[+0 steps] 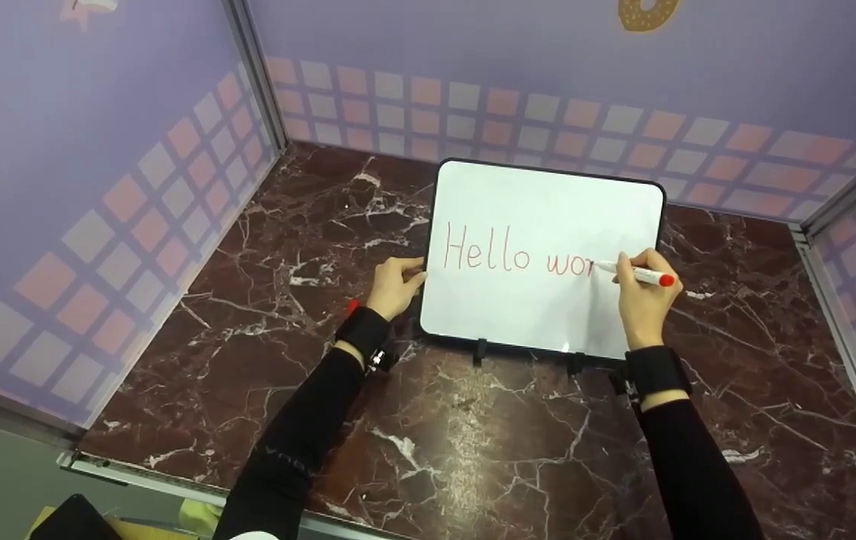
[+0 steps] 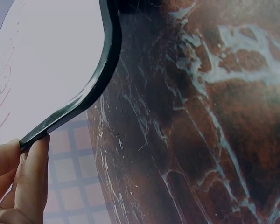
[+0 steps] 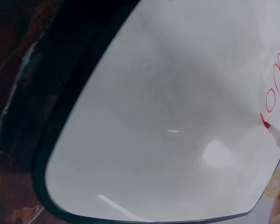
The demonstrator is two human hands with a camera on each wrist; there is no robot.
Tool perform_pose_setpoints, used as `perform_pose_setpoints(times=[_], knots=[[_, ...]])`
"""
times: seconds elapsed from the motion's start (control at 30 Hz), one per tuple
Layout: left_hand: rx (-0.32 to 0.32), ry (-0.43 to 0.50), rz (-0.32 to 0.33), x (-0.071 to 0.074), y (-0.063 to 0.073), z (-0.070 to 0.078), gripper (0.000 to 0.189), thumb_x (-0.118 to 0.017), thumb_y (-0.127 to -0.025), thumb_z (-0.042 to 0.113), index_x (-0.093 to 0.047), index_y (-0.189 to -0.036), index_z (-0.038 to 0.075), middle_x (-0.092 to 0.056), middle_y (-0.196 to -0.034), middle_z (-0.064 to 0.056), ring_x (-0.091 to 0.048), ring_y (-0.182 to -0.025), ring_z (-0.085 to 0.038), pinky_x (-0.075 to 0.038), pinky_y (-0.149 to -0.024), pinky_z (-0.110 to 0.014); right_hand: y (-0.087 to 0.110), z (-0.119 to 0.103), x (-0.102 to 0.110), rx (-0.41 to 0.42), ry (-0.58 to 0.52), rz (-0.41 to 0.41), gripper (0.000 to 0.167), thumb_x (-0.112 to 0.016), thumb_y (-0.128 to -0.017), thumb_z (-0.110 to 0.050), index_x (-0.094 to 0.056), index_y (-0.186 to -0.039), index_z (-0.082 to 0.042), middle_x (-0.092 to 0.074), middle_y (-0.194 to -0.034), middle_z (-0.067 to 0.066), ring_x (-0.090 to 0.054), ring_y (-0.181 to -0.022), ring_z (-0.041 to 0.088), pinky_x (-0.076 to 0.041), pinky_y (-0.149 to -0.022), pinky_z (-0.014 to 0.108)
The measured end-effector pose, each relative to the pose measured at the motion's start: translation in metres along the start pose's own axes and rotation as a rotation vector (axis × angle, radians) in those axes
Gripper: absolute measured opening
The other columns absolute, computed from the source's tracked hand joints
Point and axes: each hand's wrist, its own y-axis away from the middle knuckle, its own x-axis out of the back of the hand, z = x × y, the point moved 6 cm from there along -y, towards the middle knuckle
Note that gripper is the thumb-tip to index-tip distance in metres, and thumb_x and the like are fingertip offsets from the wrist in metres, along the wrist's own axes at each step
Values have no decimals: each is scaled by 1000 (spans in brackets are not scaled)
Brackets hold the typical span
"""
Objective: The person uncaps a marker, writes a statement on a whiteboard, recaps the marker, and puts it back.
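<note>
A whiteboard [image 1: 533, 202] with a black frame stands tilted back on small black feet [image 1: 480, 351]. Red handwriting [image 1: 486, 249] across it reads "Hello wor". My left hand [image 1: 395, 286] pinches the board's left edge between thumb and fingers, as the left wrist view shows at the frame [image 2: 60, 117]. In my right hand [image 1: 645, 307] is a white marker [image 1: 644, 275] with a red end, gripped like a pen. Its red tip [image 3: 266, 124] meets the board at the last letter, in the right wrist view.
The board stands on a dark red marbled tabletop [image 1: 247, 360]. Purple panels with pink and white squares [image 1: 499, 101] close in the back and both sides. Beside my left wrist shows a small red thing [image 1: 352, 306], partly hidden. Below the table's front edge lie a black and a yellow object.
</note>
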Motion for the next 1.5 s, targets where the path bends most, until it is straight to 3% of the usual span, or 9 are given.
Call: perform_pose_setpoints(times=[0.4, 0.73, 1.23, 1.5], knots=[[-14, -17, -2, 0, 1, 0, 33, -65, -93, 0, -65, -125, -6, -73, -106, -23, -72, -84, -41, -61, -66, -28, -8, 4, 8, 20, -69, 67, 23, -65, -87, 5, -52, -72, 17, -56, -60, -16, -55, -54, -3, -42, -52, 15], [-18, -44, -7, -2, 2, 1, 33, -66, -93, 2, -64, -125, -6, -74, -104, -23, -73, -79, -38, -60, -64, -28, -18, 7, 7, 15, -91, 40, 21, -70, -86, 3, -58, -76, 17, -62, -67, -15, -59, -57, -3, -49, -55, 12], [-9, -16, -6, 0, -2, 1, 32, -64, -94, 2, -64, -125, -6, -73, -107, -23, -72, -86, -41, -62, -70, -29, 2, -2, 15, 72, 7, -33, 20, -62, -80, 14, -50, -65, 17, -53, -60, -13, -49, -49, -6, -37, -48, 12], [-22, -23, 2, 0, -1, 0, 33, -65, -93, 0, -64, -124, -8, -73, -104, -24, -72, -82, -40, -61, -67, -29, -2, 5, 30, 38, -35, 73, 23, -61, -83, 11, -48, -65, 17, -53, -58, -15, -50, -49, -3, -38, -49, 14]])
